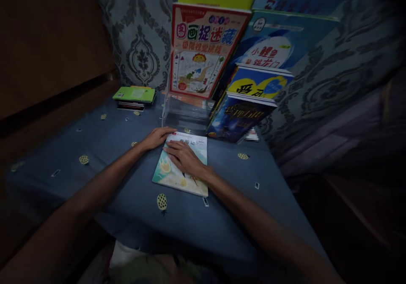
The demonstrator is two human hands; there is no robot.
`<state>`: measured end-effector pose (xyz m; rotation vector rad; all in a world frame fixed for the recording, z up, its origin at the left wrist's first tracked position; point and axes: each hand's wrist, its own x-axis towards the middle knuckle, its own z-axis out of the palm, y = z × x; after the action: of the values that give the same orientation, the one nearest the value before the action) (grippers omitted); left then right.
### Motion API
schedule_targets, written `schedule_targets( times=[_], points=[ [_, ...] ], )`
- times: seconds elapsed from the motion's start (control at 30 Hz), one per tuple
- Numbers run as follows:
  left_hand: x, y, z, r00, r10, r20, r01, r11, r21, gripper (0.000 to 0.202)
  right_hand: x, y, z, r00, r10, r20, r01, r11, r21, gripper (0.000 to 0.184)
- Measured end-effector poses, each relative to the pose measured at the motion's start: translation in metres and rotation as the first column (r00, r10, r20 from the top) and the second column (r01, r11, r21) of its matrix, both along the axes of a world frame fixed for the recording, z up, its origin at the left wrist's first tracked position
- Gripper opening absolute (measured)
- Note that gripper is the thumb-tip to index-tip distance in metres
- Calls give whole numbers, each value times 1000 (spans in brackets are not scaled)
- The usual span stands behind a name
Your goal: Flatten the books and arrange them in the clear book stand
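Observation:
A white and teal paperback book (177,176) with dark Chinese characters on its cover lies closed on the blue tablecloth (120,187). My left hand (157,137) rests at the book's upper left corner, its fingers stretched along the top edge. Flat across the upper middle of the cover lies my right hand (185,156), fingers extended to the left and hiding part of the picture. Neither hand grasps anything. Just beyond the book stands a clear acrylic rack (187,115), with a red-bordered picture book (203,55) upright in it.
Right of the rack, several books stand in tiers, among them a dark blue book (241,117) and a teal book (266,43). A small stack topped by a green book (135,94) sits at the far left. Patterned curtain (139,55) hangs behind the table.

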<state>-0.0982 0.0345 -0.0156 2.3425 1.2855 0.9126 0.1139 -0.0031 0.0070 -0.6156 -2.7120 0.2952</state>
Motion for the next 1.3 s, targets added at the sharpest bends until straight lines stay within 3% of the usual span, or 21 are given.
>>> schedule_targets(
  times=[0.27, 0.4, 0.63, 0.77, 0.97, 1.13, 1.3],
  points=[
    [2, -3, 5, 1000, -25, -14, 25, 1000, 4, 37, 7, -67, 3, 990, 140, -29, -142, 987, -80, 33],
    [2, -4, 3, 999, -31, -29, 31, 999, 26, 36, 10, -87, 0, 988, 151, -23, -152, 985, -76, 35],
    [3, -6, -2, 991, -13, -135, 27, 994, 106, 38, 11, -93, 4, 995, 98, 30, -97, 995, -33, 38],
    [5, -8, -2, 985, 18, -173, 4, 992, 129, 39, 22, -98, 3, 997, -78, 2, 78, 997, -21, 43],
    [6, -9, -2, 980, 31, -196, -6, 992, 127, 40, 65, -103, -10, 965, -260, 26, 261, 965, -17, 49],
    [6, -8, -4, 979, 55, -195, -35, 994, 104, 41, 89, -101, -14, 956, -280, 89, 287, 954, -86, 58],
    [6, -10, -5, 982, 41, -184, -32, 998, 54, 45, 99, -95, -5, 966, -227, 123, 246, 954, -172, 61]
  ],
)
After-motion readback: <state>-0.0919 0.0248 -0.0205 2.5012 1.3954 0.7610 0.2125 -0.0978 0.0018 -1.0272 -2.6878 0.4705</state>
